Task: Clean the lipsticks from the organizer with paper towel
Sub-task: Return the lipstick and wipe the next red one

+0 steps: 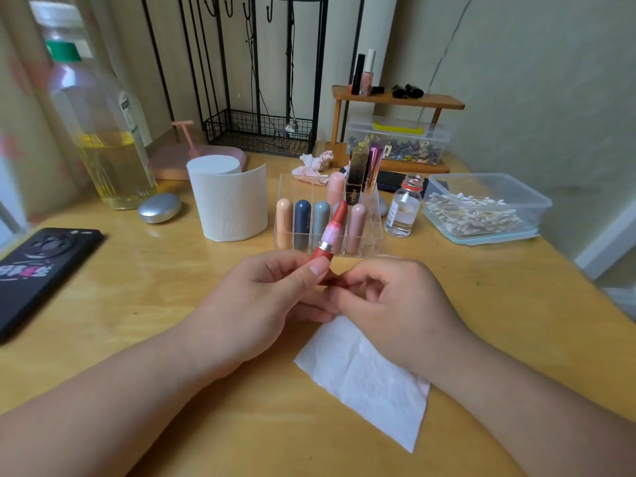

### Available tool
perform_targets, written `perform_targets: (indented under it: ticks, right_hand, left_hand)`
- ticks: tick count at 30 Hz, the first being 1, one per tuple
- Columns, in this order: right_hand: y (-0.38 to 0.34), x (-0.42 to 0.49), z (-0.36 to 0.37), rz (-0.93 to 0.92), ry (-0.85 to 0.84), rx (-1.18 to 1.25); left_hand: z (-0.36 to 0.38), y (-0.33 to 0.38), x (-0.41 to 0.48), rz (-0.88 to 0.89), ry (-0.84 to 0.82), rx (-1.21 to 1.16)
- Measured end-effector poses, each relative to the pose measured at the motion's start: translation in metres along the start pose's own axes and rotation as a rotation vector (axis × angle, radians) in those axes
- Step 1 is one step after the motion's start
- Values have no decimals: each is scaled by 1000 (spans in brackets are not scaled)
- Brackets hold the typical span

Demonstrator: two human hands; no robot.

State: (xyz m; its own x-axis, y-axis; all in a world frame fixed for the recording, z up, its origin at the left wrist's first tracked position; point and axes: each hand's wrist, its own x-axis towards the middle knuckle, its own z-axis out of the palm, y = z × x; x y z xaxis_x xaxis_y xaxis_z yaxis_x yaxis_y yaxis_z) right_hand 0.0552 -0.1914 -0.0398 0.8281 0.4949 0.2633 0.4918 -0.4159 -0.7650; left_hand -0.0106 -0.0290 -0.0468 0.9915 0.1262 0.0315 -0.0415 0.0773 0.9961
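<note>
My left hand (261,297) grips the red base of an uncapped lipstick (331,232), which points up and away with its red bullet extended. My right hand (395,304) pinches the bottom end of the same lipstick from the right. A flat white paper towel sheet (371,383) lies on the table under my right wrist. Just behind the hands, the clear acrylic organizer (373,232) holds several capped lipsticks in peach, navy, grey and pink, plus a black-gold (356,177) and a metallic pink tube at the back.
A paper towel roll (229,201) stands left of the organizer. A crumpled, stained tissue (313,166) lies behind it. A small glass bottle (404,208) and a tub of cotton swabs (481,211) sit to the right. A phone (41,266) and an oil bottle (99,132) are at left.
</note>
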Motion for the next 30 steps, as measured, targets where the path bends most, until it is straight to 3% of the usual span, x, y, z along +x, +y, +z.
perform_targets:
  ticks: [3, 7, 9, 11, 14, 20, 26, 30]
  right_hand:
    - [-4, 3, -12, 100, 89, 155]
    - [-6, 4, -32, 413, 9, 963]
    - [-7, -1, -39, 536, -106, 1122]
    - [-8, -6, -42, 540, -234, 1152]
    - [-8, -11, -36, 389, -319, 1037]
    - [-12, -15, -25, 212, -194, 818]
    - [-24, -19, -26, 161, -153, 754]
    - [-27, -19, -29, 141, -161, 781]
  left_hand:
    - [2, 4, -3, 78, 74, -52]
    - [11, 3, -13, 38, -40, -232]
    - [18, 0, -17, -20, -101, -284]
    - [23, -3, -18, -47, -128, -284]
    - [23, -5, -17, -48, -137, -221]
    - [23, -5, -19, -21, -189, -68]
    - [24, -4, -20, -29, -68, -21]
    - [24, -2, -21, -3, -108, 54]
